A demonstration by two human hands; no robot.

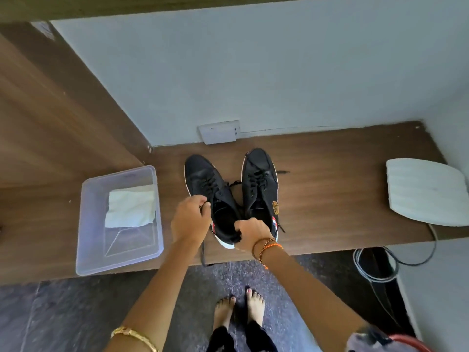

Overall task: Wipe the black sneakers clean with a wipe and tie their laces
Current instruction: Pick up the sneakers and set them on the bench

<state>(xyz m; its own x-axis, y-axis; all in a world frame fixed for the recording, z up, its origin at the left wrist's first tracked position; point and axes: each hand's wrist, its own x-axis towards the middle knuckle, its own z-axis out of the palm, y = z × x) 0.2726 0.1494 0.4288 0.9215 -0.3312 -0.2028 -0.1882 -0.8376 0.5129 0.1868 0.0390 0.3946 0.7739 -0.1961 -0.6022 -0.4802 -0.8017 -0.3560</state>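
Two black sneakers stand side by side on the wooden desk [330, 189], toes toward the wall. My left hand [190, 219] pinches a lace end at the side of the left sneaker [205, 179]; a loose lace hangs over the desk's front edge below it. My right hand [251, 233] grips the heel of that same sneaker. The right sneaker [260, 179] has a yellow patch on its side and its laces lie loose. A white wipe [130, 205] lies in the clear plastic tub [91, 224] to the left.
A white ribbed device [426, 191] sits at the desk's right end, its cable looping down to the floor. A wall socket plate [219, 132] is behind the sneakers. A wooden panel rises on the left. My bare feet stand on the dark floor below.
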